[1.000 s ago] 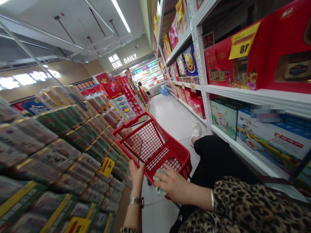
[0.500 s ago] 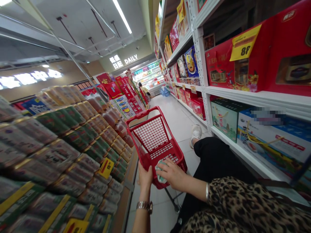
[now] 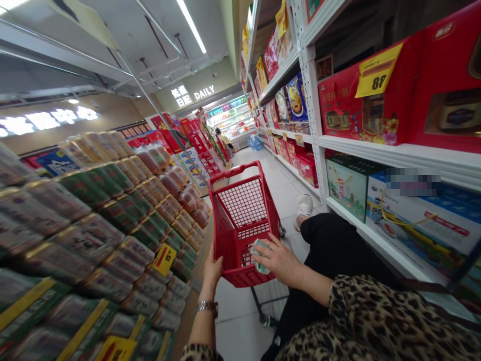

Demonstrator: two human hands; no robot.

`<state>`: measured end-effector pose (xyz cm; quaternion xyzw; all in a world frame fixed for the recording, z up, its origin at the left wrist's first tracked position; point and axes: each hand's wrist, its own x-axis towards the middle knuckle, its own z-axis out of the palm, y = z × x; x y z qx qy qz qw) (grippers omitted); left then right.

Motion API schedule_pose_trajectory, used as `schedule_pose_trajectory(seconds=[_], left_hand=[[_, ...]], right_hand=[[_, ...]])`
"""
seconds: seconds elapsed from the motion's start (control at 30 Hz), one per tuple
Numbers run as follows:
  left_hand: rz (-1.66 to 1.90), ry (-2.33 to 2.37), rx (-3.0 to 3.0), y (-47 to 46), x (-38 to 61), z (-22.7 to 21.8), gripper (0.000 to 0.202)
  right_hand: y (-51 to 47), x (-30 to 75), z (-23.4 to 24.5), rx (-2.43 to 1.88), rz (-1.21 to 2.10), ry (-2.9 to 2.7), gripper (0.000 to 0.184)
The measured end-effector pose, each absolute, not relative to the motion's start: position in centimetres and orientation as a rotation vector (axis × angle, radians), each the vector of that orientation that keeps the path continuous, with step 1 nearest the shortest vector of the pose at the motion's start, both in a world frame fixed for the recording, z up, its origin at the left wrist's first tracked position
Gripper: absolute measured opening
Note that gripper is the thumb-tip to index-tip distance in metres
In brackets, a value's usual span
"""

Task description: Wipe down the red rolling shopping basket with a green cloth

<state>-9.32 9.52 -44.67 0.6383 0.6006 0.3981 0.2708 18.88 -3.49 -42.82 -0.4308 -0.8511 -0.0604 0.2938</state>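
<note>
A red shopping cart with a lattice basket stands in the aisle in front of me. My left hand is closed around its left side at the near corner; a metal-banded watch sits on that wrist. Between the near rim and the fingers of my right hand is a pale green and white folded cloth. That hand lies over the cloth, holding it against the cart's near edge. Fingers cover part of the cloth. Through the basket's grid the floor shows.
Stacked packs of wrapped goods fill a sloping display on the left. White shelving with red and blue gift boxes runs along the right, near my bent leg. Pale floor tiles lead to a lit cooler, where a person is.
The cart has shifted right and swung to a straighter angle. My left hand has moved left along its side, while my right hand and the cloth have gone slightly right and up.
</note>
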Motion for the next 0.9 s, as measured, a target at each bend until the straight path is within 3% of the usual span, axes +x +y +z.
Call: schedule_pose_trajectory(seconds=[0.4,0.6,0.9], left_hand=[[1.167,1.364,1.319,7.4,-14.3,-43.3,0.089],[1.140,1.399,1.247,6.0,-14.9,-42.8,0.096],[1.157,1.555,1.482,5.8,-14.3,-43.4,0.083]], right_hand=[[-5.7,17.1,-41.3,-0.901,-0.057,-2.421,0.049],[-3.5,19.4,-39.8,-1.115,-0.017,-2.333,0.057],[-0.4,21.1,-40.7,-1.188,0.074,-2.103,0.060]])
